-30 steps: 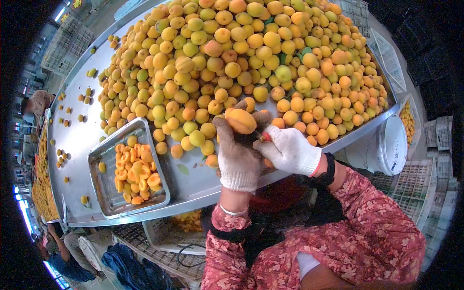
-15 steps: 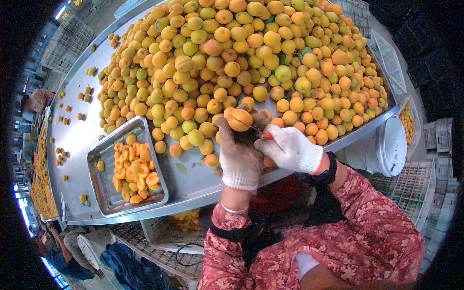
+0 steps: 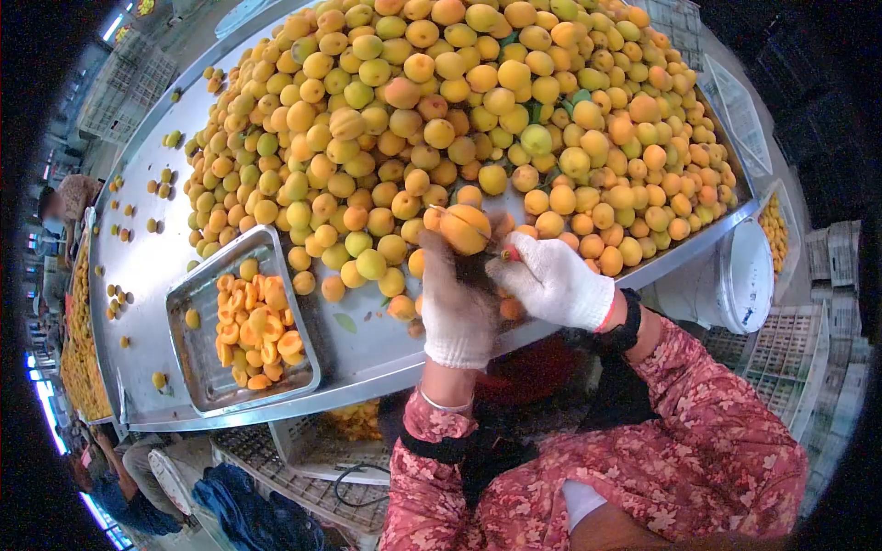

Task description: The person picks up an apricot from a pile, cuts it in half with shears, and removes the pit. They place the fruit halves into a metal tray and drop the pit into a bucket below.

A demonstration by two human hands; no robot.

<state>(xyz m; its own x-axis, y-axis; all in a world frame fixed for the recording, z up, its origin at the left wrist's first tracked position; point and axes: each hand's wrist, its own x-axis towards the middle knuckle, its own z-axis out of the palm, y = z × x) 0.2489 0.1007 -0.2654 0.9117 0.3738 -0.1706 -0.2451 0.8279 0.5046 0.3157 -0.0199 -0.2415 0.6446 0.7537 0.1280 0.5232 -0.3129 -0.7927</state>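
My left hand [image 3: 457, 308], in a white knit glove with soiled fingers, is closed around an apricot [image 3: 465, 230] just above the table. In my gloved right hand [image 3: 556, 280] is a small knife [image 3: 508, 255] with a red handle. Its thin blade lies against the apricot, its tip showing at the upper left of the fruit. A large heap of whole apricots [image 3: 367, 119] rises beyond both hands. To the left, a metal tray [image 3: 197, 354] holds halved apricots [image 3: 260, 321] and a few that look whole.
The metal table [image 3: 358, 363] has a raised rim. Loose apricots and a leaf [image 3: 345, 322] lie on it. A white bucket [image 3: 744, 280] stands off the right edge, near plastic crates [image 3: 781, 354]. Below the front edge is a crate [image 3: 303, 450] with orange fruit. Another person [image 3: 73, 197] is at far left.
The apricot in my left hand has turned and shifted slightly right and down, with the blade now across its upper left. My right hand has barely moved.
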